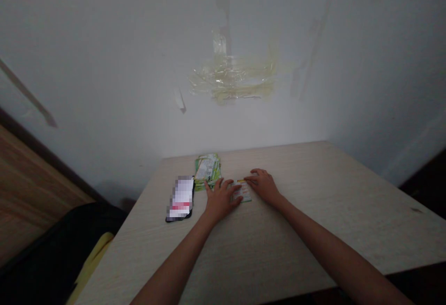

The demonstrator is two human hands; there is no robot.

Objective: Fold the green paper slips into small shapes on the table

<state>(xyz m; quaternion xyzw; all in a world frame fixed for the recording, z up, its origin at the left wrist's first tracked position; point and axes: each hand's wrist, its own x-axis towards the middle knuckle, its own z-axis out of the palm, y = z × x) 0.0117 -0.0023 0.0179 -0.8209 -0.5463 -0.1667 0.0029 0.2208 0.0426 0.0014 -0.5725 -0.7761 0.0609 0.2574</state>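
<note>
Both of my hands rest on a pale wooden table [313,212]. My left hand [219,198] lies flat with fingers spread, its fingertips on the left edge of a small printed card [244,192]. My right hand [263,185] lies palm down with fingers stretched out, touching the card's upper right part. The card is partly hidden under both hands. A stack of green and white printed cards [207,170] lies just beyond my left hand, near the table's far edge.
A phone [181,199] with a lit screen lies on the table left of my left hand. The table stands against a white wall with tape remains [233,79]. A dark seat with a yellow patch [94,254] sits at lower left.
</note>
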